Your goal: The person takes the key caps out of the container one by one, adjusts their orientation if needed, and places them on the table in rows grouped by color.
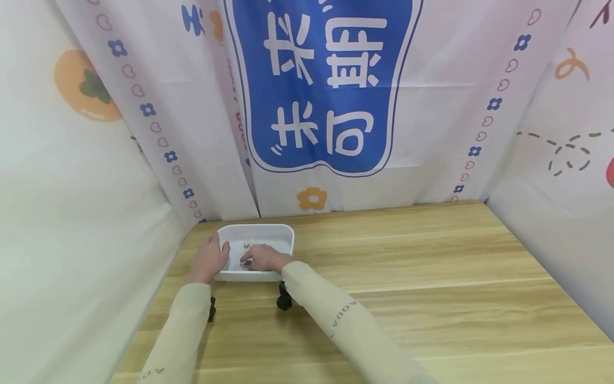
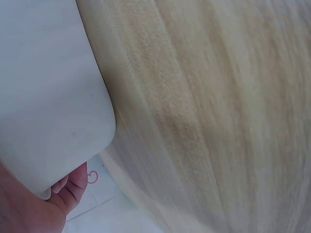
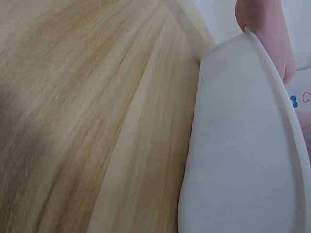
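Note:
A white rectangular plastic bin (image 1: 254,276) sits at the table's back left. My left hand (image 1: 209,258) holds its left end, thumb at the inner side of the rim. In the left wrist view, the fingers of that left hand (image 2: 68,194) curl against the outside of the bin (image 2: 53,87). My right hand (image 1: 264,258) reaches over the front rim into the bin, fingers bent down toward the floor of it. Several small pale pieces (image 1: 247,246) lie by those fingers, too small to identify. Whether the fingertips pinch one is hidden. In the right wrist view, the bin's wall (image 3: 238,131) covers most of the right hand.
The bin stands on a wood-grain table (image 1: 408,288), which extends far to the right. Close behind the table hangs a printed cloth (image 1: 422,176), and a white cloth wall (image 1: 86,224) borders the left side. Black wrist devices (image 1: 284,298) hang under the sleeves.

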`<state>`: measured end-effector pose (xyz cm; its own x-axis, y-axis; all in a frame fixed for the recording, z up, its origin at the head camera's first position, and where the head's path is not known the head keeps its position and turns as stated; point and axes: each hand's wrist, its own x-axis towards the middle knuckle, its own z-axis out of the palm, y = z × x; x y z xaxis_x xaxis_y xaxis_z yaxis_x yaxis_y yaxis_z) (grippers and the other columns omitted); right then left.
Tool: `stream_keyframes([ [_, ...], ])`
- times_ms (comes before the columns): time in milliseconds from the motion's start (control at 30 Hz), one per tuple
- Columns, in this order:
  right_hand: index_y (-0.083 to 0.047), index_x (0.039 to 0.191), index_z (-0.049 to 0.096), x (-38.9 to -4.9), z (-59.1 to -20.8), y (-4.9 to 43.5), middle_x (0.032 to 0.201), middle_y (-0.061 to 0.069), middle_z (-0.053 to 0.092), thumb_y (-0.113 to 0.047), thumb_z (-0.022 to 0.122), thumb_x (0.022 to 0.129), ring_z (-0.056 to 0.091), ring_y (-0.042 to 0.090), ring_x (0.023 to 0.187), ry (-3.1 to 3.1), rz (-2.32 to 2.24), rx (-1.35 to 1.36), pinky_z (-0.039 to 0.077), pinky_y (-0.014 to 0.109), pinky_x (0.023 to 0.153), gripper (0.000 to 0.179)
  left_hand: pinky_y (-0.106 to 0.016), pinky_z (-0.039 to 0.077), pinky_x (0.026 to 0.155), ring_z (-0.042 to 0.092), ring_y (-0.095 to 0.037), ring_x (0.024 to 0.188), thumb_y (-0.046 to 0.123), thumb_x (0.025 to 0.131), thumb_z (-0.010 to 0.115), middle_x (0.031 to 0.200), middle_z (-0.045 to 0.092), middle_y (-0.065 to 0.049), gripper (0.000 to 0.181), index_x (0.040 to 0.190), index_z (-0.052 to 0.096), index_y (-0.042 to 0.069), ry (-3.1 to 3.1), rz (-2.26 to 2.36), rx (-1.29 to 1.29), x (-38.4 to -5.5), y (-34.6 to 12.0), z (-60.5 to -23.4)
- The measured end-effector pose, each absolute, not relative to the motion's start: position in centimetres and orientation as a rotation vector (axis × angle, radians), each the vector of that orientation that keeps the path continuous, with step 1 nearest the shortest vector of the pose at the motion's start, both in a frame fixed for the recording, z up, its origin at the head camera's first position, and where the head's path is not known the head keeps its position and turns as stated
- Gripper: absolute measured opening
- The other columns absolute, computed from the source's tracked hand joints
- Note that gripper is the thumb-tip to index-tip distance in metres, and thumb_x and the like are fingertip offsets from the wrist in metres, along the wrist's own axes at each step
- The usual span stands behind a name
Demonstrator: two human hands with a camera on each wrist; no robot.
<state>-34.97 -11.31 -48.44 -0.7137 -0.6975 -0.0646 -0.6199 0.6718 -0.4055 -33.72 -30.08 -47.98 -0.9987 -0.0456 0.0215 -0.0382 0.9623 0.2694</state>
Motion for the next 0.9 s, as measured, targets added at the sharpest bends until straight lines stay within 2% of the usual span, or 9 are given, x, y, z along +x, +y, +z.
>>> stream_keyframes([
  [267,-0.022,0.12,0.072,-35.32,-48.39,-11.66,0.121,-0.009,0.071,-0.019,0.062,0.096,0.062,0.009,0.118,2.684,-0.46,-1.081,0.045,0.019,0.104,0.026,-0.066,0.033,0.11,0.034,-0.055,0.135,0.04,0.104,0.023,0.152,0.026,-0.037,0.069,0.153,0.014,-0.009,-3.078,-0.434,0.054,-33.55,-30.25,-47.57],
  [467,-0.018,0.116,0.071,-35.26,-48.36,-11.69,0.116,-0.004,0.072,-0.019,0.063,0.094,0.064,0.012,0.111,2.662,-0.494,-0.977,0.049,0.023,0.099,0.023,-0.065,0.034,0.111,0.034,-0.054,0.136,0.042,0.103,0.025,0.153,0.024,-0.037,0.073,0.151,0.014,-0.012,-3.095,-0.348,0.033,-33.66,-30.07,-47.55],
  [600,-0.016,0.115,0.069,-35.24,-48.48,-11.67,0.112,-0.003,0.072,-0.02,0.063,0.095,0.064,0.011,0.103,2.657,-0.484,-0.964,0.05,0.023,0.093,0.021,-0.061,0.026,0.117,0.023,-0.052,0.143,0.043,0.104,0.027,0.155,0.017,-0.038,0.076,0.149,0.015,-0.016,-3.098,-0.255,-0.026,-33.73,-30.05,-47.71],
  [767,-0.016,0.118,0.066,-35.1,-48.51,-11.47,0.114,-0.002,0.071,-0.022,0.062,0.096,0.065,0.012,0.103,2.657,-0.465,-0.952,0.051,0.023,0.092,0.023,-0.058,0.014,0.122,0.005,-0.052,0.147,0.044,0.104,0.026,0.157,0.001,-0.039,0.078,0.148,0.011,-0.019,-3.118,-0.211,-0.056,-33.6,-29.94,-47.62],
  [900,-0.015,0.119,0.065,-35.03,-48.51,-11.41,0.113,0.0,0.071,-0.022,0.062,0.095,0.065,0.012,0.099,2.659,-0.479,-0.933,0.052,0.024,0.089,0.024,-0.059,0.008,0.123,-0.002,-0.052,0.147,0.045,0.104,0.023,0.157,-0.004,-0.038,0.079,0.149,0.008,-0.018,-3.127,-0.23,-0.046,-33.53,-29.94,-47.55],
])
